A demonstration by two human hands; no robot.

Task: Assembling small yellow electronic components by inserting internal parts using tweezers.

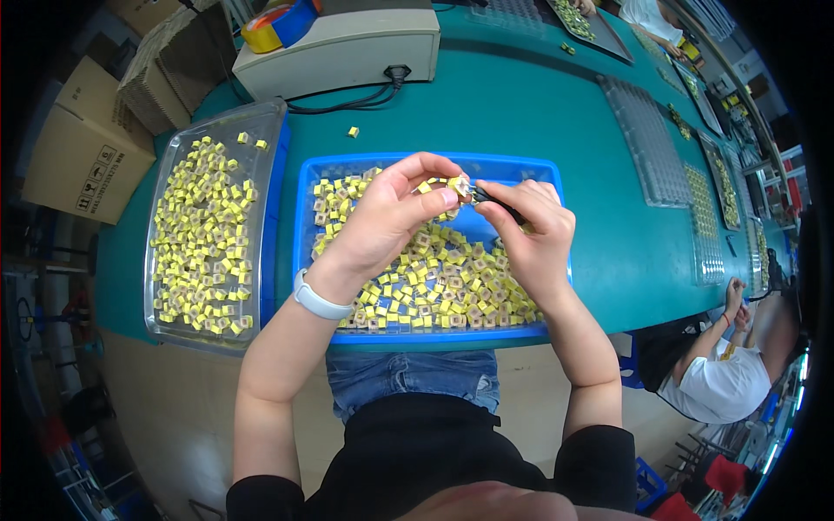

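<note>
My left hand (382,217) is closed, pinching a small yellow-wrapped component (459,185) between thumb and fingers; a second yellow piece shows between its fingers. My right hand (537,230) is wrapped round a slim black-handled hand tool (502,203). The tool's metal tip meets the pinched component; its exact kind is hidden by the fingers. Both hands are above a blue tray (426,335) holding many loose yellow components (443,286) with pale, squarish ends. My left forearm covers part of the tray's left side.
A transparent tray (271,130) of similar pieces stands at the left. One loose piece (353,132) lies on the green table (521,104). Behind are a beige device (347,52) with a black cable, tape rolls (278,26) and cartons (87,148). Plastic trays (643,143) and co-workers are at the right.
</note>
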